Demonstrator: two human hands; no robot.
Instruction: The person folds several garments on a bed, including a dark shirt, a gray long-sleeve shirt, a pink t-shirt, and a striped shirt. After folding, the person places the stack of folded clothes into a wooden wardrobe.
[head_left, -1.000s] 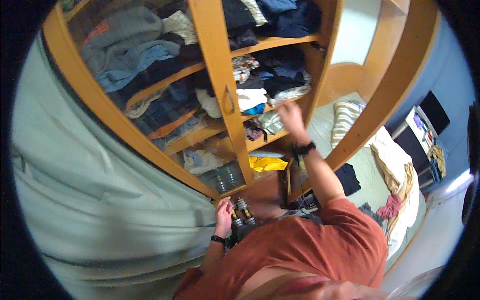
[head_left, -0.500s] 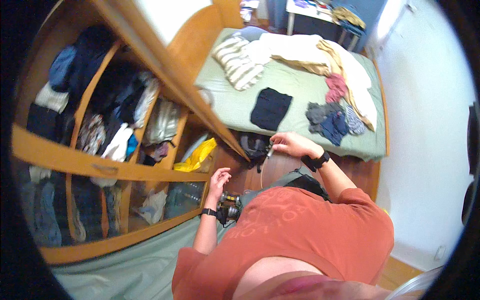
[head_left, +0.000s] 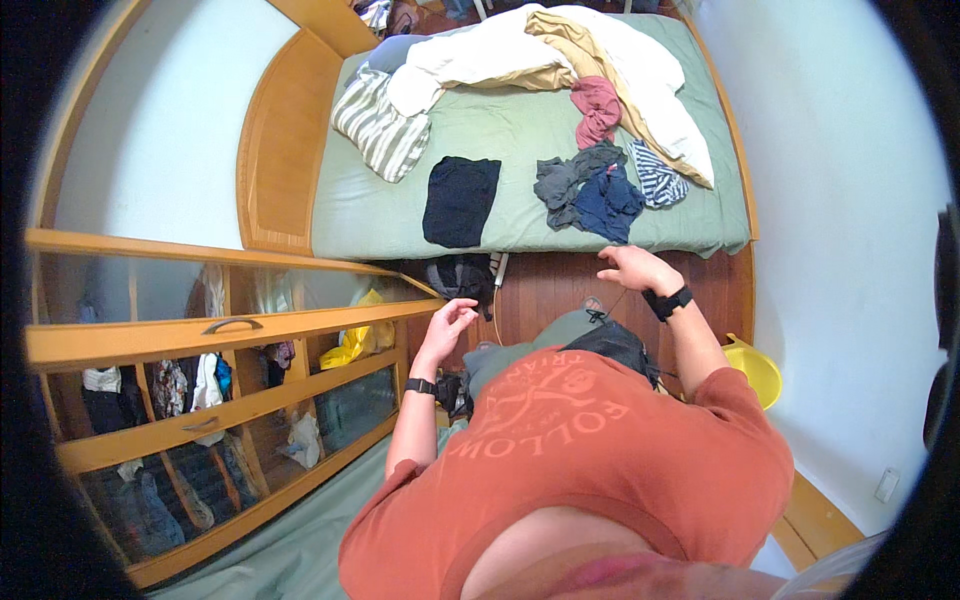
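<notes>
While working along the near edge of the pale green sheeted bed [head_left: 500, 125], favour the right hand [head_left: 642, 268], seen just short of the crumpled dark blue cloth garment [head_left: 608, 206], with fingers and thumb bent, a little apart, and apparently clasping nothing. Note the left hand [head_left: 447, 328] likewise unloaded, with fingers loosely curled, next to the corner of the orange-brown, glass-paned wooden wardrobe door [head_left: 150, 340]; touching it or not, impossible to tell. Find the dark blue garment lying on the bed against a crumpled dark grey garment [head_left: 557, 187], close to a navy-and-white striped cloth [head_left: 656, 178], with a rumpled rose-pink cloth [head_left: 597, 108] farther back and a flat, roughly rectangular black cloth [head_left: 460, 202] well to the left. To handle such limp, tangled fabric cleanly, probably best to pinch one clear edge of the dark blue garment alone, ease it free of the grey one, and bring in both hands for an even spread. Lift rather than slide, so as not to rumple the bed or drag neighbouring pieces over the side. Mind the white power strip [head_left: 501, 267] and its thin pale cable [head_left: 496, 320] on the reddish-brown wooden floor [head_left: 545, 285], a likely snag for feet or trailing cloth.
</notes>
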